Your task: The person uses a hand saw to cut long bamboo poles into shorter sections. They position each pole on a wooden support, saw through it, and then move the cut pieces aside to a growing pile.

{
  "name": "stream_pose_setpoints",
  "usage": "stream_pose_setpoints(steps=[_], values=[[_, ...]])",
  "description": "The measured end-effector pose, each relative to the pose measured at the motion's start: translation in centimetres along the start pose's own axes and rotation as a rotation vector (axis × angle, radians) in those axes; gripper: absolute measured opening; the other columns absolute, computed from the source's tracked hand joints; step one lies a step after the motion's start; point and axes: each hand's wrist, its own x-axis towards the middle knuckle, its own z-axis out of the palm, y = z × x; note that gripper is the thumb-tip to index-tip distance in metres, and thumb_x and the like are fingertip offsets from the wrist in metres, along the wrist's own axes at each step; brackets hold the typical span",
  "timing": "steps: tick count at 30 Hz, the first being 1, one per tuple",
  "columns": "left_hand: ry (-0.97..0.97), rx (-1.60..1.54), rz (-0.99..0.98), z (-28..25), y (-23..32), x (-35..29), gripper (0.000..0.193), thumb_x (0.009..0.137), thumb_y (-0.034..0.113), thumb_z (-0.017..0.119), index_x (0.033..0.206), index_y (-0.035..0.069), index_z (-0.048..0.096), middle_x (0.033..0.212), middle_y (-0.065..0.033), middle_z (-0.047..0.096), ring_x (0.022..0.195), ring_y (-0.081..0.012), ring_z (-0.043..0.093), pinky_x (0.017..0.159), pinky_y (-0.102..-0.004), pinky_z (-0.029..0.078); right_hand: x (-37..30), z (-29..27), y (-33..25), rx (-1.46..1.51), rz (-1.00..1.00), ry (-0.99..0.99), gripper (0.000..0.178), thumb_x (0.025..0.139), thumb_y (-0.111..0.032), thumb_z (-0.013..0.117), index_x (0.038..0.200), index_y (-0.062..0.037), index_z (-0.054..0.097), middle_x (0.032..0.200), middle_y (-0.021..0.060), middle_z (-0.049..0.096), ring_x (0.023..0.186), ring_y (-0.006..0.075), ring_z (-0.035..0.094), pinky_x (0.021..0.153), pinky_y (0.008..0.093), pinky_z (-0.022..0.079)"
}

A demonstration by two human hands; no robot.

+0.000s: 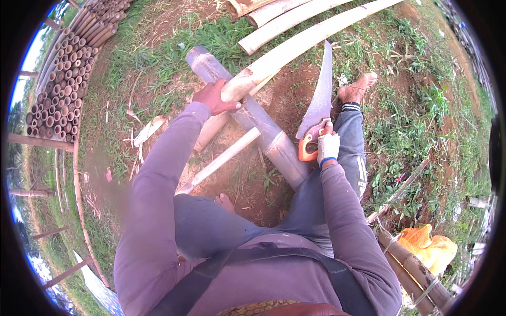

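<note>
Gripping the near end of a pale pole (295,52), the L hand (213,98) sits palm-down w/ fingers over the top & thumb out to the R; L forearm runs up from the lower L, elbow bent outward. R hand (328,146), in a whitish glove w/ a blue band at the wrist, is closed on the orange handle of a saw (319,97), index finger pointing fwd along it. R forearm slants up from the lower R, next to the R thigh.

Saw blade points away from the body, teeth facing L; tip is near the pole's edge, can't tell if touching. Pale pole lies across a thick grey bamboo log (282,150), which slants from upper L down to the R knee. A narrow pale stick (221,159) leans w/ one end by the log, other end by the L knee. Bare R foot (357,89) is on the soil beyond the saw.

Farther out: more pale poles (287,22) at the top. Far L, a wooden rack (79,195) holds stacked bamboo tubes (60,100), round cut ends showing. Lower R, an orange-yellow sack (429,248) lies crumpled by tied bamboo (419,271); contents, if any, can't tell.
</note>
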Motion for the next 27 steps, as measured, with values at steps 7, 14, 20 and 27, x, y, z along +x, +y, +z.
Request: stream_pose_setpoints(steps=[7, 14, 20, 27], values=[[0.054, 0.039, 0.043, -1.2, -2.2, -3.2, 0.099, 0.075, 0.058, 0.09, 0.152, 0.011, 0.051, 0.142, -0.023, 0.062, 0.131, -0.0401, 0.065, 0.107, -0.0499, 0.053, 0.4, -1.0, 1.7, 0.049, 0.167, -0.106, 0.054, 0.108, -0.046, 0.062, 0.105, 0.006, 0.073, 0.088, 0.0128, 0.072, 0.077, 0.0222, 0.065, 0.075, 0.0403, 0.053], [0.04, 0.21, -0.172, -2.3, -18.1, -22.5, 0.099, 0.064, 0.037, 0.098, 0.149, 0.011, 0.054, 0.127, -0.0191, 0.062, 0.114, -0.0439, 0.068, 0.099, -0.0518, 0.057, -0.8, -1.4, 1.9, -0.32, -0.055, -0.134, 0.048, 0.102, -0.04, 0.07, 0.116, 0.0045, 0.077, 0.099, 0.0238, 0.08, 0.095, 0.0363, 0.078, 0.086, 0.0437, 0.057], [0.17, 0.338, -0.728, 4.9, -37.8, -44.8, 0.091, 0.072, 0.018, 0.092, 0.153, 0.019, 0.049, 0.146, -0.0175, 0.06, 0.137, -0.0403, 0.059, 0.111, -0.0587, 0.049, -1.1, -1.6, 2.6, -0.664, -0.259, -0.13, 0.041, 0.099, -0.035, 0.071, 0.117, 0.0009, 0.078, 0.111, 0.0267, 0.079, 0.11, 0.0426, 0.076, 0.097, 0.049, 0.058], [0.872, 0.173, -1.233, 10.8, -42.1, -52.4, 0.076, 0.098, 0.043, 0.072, 0.162, 0.013, 0.045, 0.155, -0.028, 0.055, 0.145, -0.0454, 0.052, 0.12, -0.0552, 0.044, -3.5, -0.4, 1.5, -0.763, -0.44, -0.12, 0.039, 0.098, -0.034, 0.071, 0.117, -0.0005, 0.078, 0.117, 0.0274, 0.076, 0.113, 0.0444, 0.072, 0.1, 0.0518, 0.055]])
